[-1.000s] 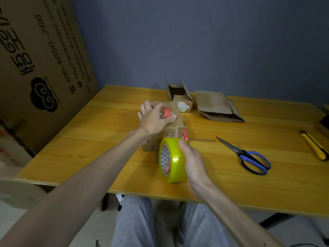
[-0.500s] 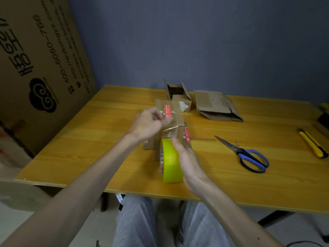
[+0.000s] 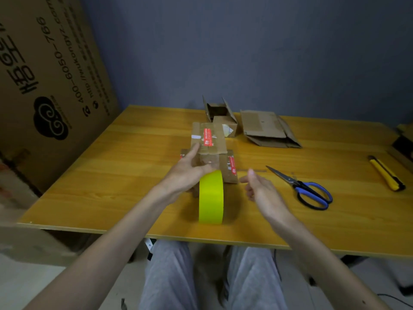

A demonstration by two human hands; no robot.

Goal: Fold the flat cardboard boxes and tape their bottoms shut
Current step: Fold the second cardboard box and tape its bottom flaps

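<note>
A large printed carton [image 3: 44,86] leans at the left of the yellow desk [image 3: 111,175]. At the far side lie the flat cardboard boxes [image 3: 263,128] still to be folded, with one assembled box [image 3: 220,113] standing open just left of them. At the centre of the desk is the box being taped [image 3: 209,139], bottom flaps uppermost and crossed by red-printed tape. The left hand [image 3: 190,173] holds it, fingers along its left side and thumb across its near face. The yellow tape roll [image 3: 211,198] stands on edge on the desk at the near end of this box. Half a second earlier the right hand gripped the roll. Now the right hand [image 3: 261,189] is off it, fingers apart and relaxed, holding nothing, between the roll and the blue-handled scissors [image 3: 306,189]. A yellow utility knife [image 3: 386,175] lies at the far right. The release suggests that the strip is laid along the seam and awaits cutting. Whether the tape is still joined to the roll cannot be told.
</note>
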